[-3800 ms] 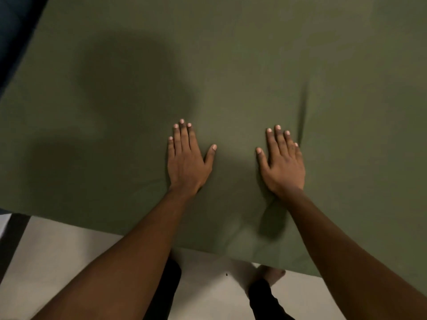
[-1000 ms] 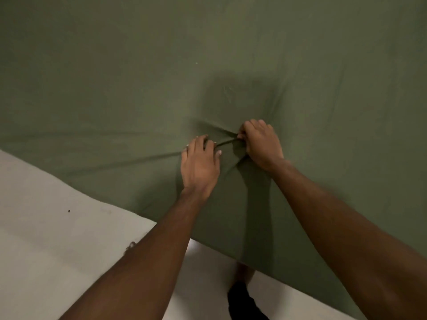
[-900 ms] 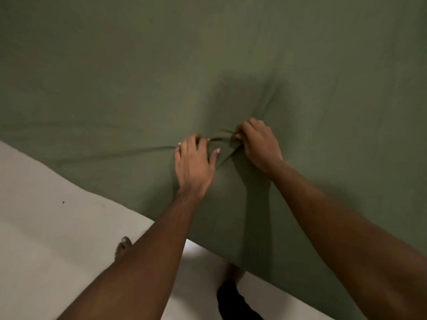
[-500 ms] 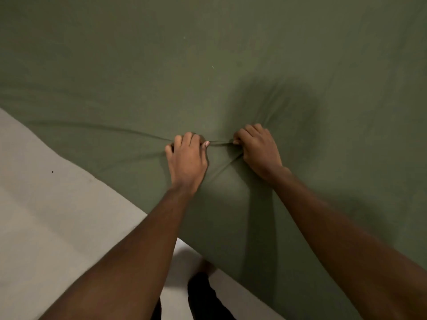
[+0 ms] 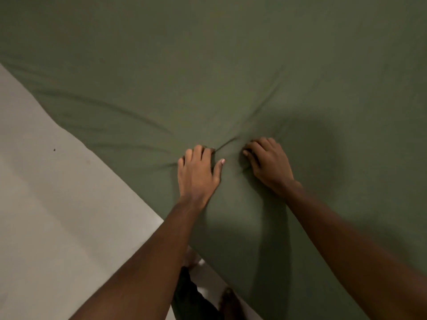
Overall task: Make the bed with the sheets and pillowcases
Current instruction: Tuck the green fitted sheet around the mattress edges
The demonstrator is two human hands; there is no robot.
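Observation:
An olive green sheet (image 5: 208,65) covers the bed and fills most of the view. My left hand (image 5: 197,174) lies near the bed's edge with its fingers curled into the cloth, bunching a fold. My right hand (image 5: 269,165) is just to its right, fingers also curled and gripping the sheet. Creases fan out from both hands across the fabric. The sheet's side hangs down over the edge below my wrists.
A pale floor (image 5: 57,227) lies to the left and below the bed. My bare feet (image 5: 228,296) and dark trouser leg (image 5: 187,294) stand close to the bed's edge at the bottom.
Both hands, flat on the sheet before, now clutch the cloth. Over the last second they drew slightly apart and the creases shifted; the view turned so more floor shows at left.

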